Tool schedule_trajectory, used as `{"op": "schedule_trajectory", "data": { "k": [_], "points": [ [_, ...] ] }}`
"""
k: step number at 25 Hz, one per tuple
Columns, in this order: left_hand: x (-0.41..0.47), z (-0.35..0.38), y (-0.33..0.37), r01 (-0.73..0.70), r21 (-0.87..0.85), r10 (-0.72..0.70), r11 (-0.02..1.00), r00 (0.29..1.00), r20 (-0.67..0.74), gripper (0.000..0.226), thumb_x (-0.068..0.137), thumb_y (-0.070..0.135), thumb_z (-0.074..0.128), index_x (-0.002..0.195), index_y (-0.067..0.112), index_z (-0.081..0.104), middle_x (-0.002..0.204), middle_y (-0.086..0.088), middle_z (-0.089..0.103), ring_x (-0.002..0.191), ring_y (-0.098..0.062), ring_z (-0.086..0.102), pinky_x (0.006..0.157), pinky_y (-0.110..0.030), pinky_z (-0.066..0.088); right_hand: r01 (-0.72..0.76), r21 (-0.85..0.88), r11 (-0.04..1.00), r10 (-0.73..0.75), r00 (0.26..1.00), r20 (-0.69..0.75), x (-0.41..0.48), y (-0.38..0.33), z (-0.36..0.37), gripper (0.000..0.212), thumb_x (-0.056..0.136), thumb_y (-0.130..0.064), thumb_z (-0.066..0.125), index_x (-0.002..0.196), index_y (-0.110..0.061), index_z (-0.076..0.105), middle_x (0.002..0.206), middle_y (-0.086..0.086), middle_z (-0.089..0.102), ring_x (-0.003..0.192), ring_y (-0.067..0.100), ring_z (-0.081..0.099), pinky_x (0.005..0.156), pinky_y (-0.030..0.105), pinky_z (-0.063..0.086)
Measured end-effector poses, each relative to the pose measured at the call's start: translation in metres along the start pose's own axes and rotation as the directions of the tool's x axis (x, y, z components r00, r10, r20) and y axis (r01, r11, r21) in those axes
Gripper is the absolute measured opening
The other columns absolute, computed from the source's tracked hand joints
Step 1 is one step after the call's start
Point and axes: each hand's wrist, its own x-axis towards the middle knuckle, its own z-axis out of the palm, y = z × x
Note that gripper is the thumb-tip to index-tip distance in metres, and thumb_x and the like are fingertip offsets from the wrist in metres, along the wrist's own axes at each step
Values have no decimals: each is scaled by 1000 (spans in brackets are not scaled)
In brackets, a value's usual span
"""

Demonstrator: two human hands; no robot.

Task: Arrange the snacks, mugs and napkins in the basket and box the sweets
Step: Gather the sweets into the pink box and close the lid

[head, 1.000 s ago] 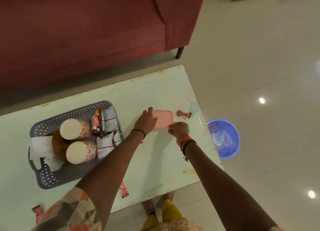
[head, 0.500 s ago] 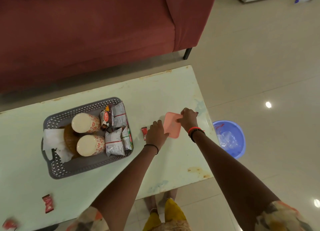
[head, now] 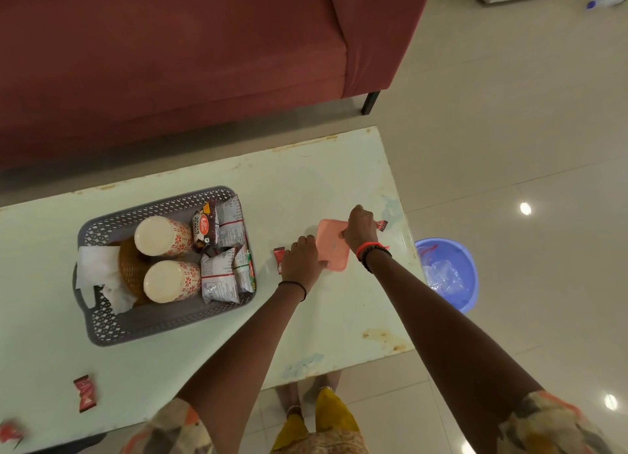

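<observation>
Behind the pale surface stands a red sofa. On the surface, the grey basket already holds two mugs, the snack packets and napkins, so this part looks finished. Boxing is left: one sweet lies loose near the front edge. The left hand rests on the pink box; whether its fingers curl, I cannot tell. The right hand grips the far side with curled fingers, where one second ago it held the near corner.
</observation>
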Motion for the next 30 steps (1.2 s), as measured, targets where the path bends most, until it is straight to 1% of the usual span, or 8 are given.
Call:
{"op": "schedule_trajectory", "data": {
  "k": [4, 8, 11, 15, 18, 21, 26, 30],
  "points": [
    [0, -3, 0, 6, -15, -6, 1000, 1000, 19, 53, 87, 40, 59, 122, 3, 43, 123, -15, 53, 113, -30, 53, 90, -40, 46, 0, 77, 997, 0, 1000, -2, -5, -3, -5, 24, 83, 12, 57, 106, 7, 51, 107, 25, 63, 98, 40, 64, 66, 32, 43],
    [-2, -9, -2, 6, -31, -4, 999, 999, 54, 57, 85, 41, 63, 123, 2, 44, 124, -16, 52, 114, -31, 53, 91, -41, 46, 15, 155, 988, -30, 995, 93, -7, -3, -20, 22, 77, 6, 68, 95, 0, 56, 106, 21, 65, 91, 31, 60, 66, 30, 45],
    [-7, -14, -9, 9, -31, -6, 999, 997, 78, 63, 81, 40, 68, 124, 2, 44, 124, -16, 51, 114, -31, 53, 94, -41, 43, -31, 278, 960, -34, 974, 224, -12, -1, -37, 16, 74, 3, 74, 78, -4, 60, 82, 15, 65, 72, 25, 59, 64, 26, 51],
    [-9, -25, -23, 46, -37, -43, 998, 995, 90, 67, 79, 39, 70, 127, 4, 41, 127, -16, 48, 118, -32, 50, 95, -42, 41, -135, 467, 874, -62, 922, 382, -22, -6, -71, 21, 74, 5, 75, 93, 9, 67, 78, 16, 64, 63, 23, 61, 75, 31, 58],
    [-8, -35, -34, 67, -61, -62, 996, 994, 85, 67, 80, 41, 67, 130, 5, 39, 128, -16, 47, 120, -33, 48, 96, -45, 41, -135, 585, 799, -99, 931, 351, -20, -16, -97, 27, 77, 6, 72, 100, 15, 63, 80, 18, 65, 62, 20, 65, 67, 24, 60],
    [-3, -41, -43, 73, -108, -75, 991, 997, -11, 57, 89, 40, 55, 133, 6, 40, 133, -15, 46, 122, -33, 45, 98, -44, 40, -90, 653, 752, -117, 957, 267, -8, -32, -109, 9, 78, 8, 69, 86, 7, 65, 89, 20, 64, 70, 24, 65, 72, 27, 60],
    [11, -44, -47, 30, -126, -47, 992, 990, -134, 49, 94, 36, 47, 132, 5, 42, 136, -13, 44, 124, -31, 44, 101, -41, 38, 250, 260, 933, -222, 966, -132, 20, -54, -70, 8, 81, 0, 62, 85, 5, 68, 93, 19, 71, 80, 24, 61, 73, 28, 49],
    [17, -35, -47, 10, -169, -35, 986, 989, -147, 49, 95, 36, 46, 132, 5, 41, 135, -13, 46, 124, -31, 45, 102, -42, 39, 370, -102, 923, -379, 921, -87, 35, -43, -15, 19, 89, -2, 51, 105, 5, 59, 109, 21, 62, 102, 34, 59, 81, 37, 51]
  ]
}}
